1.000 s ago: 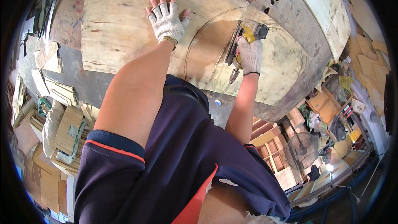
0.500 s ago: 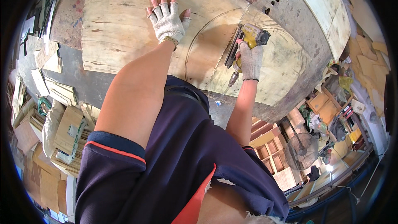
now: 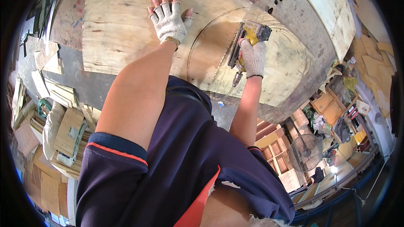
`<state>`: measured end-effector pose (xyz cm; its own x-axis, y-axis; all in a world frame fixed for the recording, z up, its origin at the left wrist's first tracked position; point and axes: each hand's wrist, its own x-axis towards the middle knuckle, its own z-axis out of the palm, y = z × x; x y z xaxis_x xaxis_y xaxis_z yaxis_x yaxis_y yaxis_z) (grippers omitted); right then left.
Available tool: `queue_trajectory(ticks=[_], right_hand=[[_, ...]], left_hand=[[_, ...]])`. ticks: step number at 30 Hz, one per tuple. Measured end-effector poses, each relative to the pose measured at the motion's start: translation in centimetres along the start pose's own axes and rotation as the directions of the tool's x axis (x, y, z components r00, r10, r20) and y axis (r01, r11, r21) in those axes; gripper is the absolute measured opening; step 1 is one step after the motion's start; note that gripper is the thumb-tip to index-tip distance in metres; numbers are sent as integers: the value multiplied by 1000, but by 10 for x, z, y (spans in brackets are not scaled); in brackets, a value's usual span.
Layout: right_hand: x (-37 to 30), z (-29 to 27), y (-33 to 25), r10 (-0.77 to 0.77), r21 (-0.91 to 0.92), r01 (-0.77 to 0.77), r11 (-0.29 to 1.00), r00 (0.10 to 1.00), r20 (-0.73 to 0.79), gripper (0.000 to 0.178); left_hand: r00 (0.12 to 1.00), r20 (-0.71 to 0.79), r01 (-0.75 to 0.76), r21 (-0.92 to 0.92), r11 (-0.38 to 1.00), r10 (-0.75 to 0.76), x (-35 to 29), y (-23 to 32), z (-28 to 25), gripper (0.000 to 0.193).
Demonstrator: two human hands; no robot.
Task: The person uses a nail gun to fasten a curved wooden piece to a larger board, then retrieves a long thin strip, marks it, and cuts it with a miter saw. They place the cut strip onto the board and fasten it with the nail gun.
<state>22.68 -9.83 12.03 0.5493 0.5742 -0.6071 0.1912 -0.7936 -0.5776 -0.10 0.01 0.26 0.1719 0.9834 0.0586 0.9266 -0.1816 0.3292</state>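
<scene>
Pale plywood (image 3: 122, 44) has my left hand (image 3: 169, 24) spread flat to brace it, I'd guess from over here, while my right hand (image 3: 253, 59) grips the yellow air tool (image 3: 251, 30).

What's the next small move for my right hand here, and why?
I'd probably slide the yellow tool slightly along the dotted line on the plywood: your right hand holds it close beside that line, and your left hand is spread on the same plywood.
</scene>
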Motion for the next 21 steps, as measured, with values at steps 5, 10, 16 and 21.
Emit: queue_trajectory(ticks=[5, 10, 16, 21], right_hand=[[-2, -2, -1, -31, 2, 31, 1000, 999, 32, 19], [-8, 2, 1, 23, 29, -23, 999, 1000, 16, 19], [-12, 7, 7, 38, 118, -35, 992, 999, -30, 20], [-11, 5, 5, 66, 129, -68, 989, 998, 17, 16]], left_hand=[[1000, -7, -2, 9, 1000, 2, 1, 0, 0, 81], [1000, -12, -1, 22, 1000, 1, 1, 1, 1, 81], [1000, -21, -2, 20, 1000, 2, 1, 0, 1, 80], [1000, -24, -3, 6, 1000, 3, 1, 0, 0, 80]])
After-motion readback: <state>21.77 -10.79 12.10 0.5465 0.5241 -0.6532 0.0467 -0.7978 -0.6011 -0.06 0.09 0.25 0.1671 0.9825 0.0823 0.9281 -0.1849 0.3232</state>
